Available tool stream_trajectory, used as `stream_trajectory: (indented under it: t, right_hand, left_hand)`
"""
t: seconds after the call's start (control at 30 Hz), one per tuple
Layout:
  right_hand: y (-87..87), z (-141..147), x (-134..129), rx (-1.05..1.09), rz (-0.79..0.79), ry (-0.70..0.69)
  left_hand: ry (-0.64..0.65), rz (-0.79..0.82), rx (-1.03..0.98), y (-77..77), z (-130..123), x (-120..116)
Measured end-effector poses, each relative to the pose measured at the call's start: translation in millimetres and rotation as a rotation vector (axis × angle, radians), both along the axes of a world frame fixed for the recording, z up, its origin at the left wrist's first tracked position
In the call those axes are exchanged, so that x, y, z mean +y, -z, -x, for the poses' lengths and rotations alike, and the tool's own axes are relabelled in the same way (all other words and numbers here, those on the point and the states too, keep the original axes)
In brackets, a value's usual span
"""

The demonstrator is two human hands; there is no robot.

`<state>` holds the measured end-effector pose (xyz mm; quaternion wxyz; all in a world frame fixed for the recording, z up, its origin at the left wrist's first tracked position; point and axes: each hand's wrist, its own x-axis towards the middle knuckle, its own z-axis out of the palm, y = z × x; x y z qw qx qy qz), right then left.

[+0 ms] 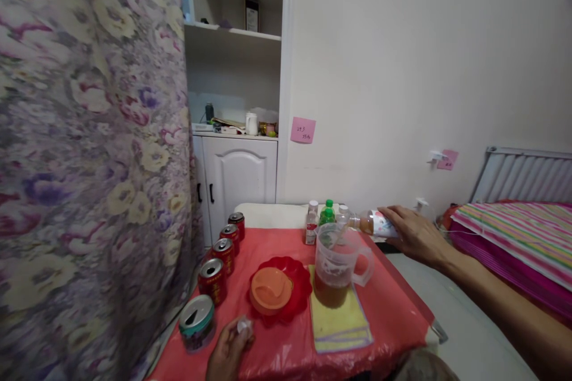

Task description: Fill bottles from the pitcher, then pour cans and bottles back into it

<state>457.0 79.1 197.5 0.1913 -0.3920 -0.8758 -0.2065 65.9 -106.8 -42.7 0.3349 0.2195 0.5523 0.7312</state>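
My right hand is wrapped around a clear plastic bottle with a pale label and brown drink inside. The bottle lies almost level, its mouth over the rim of a clear plastic measuring jug, and liquid seems to run in. Brown liquid fills the lower part of the jug, which stands on a folded yellow cloth. Low at the front, my left hand pinches a small white bottle cap. Beside that hand are a red scalloped dish and the orange bowl in it.
Several opened drink cans, such as a teal-rimmed one and a red one, line the left table edge. Several bottles, including a green-capped one, stand behind the jug. A floral curtain hangs left; a bed is at right.
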Motion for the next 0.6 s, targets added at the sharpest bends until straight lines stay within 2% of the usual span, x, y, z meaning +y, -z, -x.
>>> stream_trajectory:
  t: [0.37, 0.6]
  right_hand:
    - [-8.8, -4, 3, -0.013, -0.026, -0.011]
    - [-10.5, -9, 8, -0.039, -0.058, 0.002]
  left_hand:
    - [-0.028, 0.018, 0.003, -11.5, -5, -3]
    - [-0.012, 0.031, 0.004, -8.6, -4, -3]
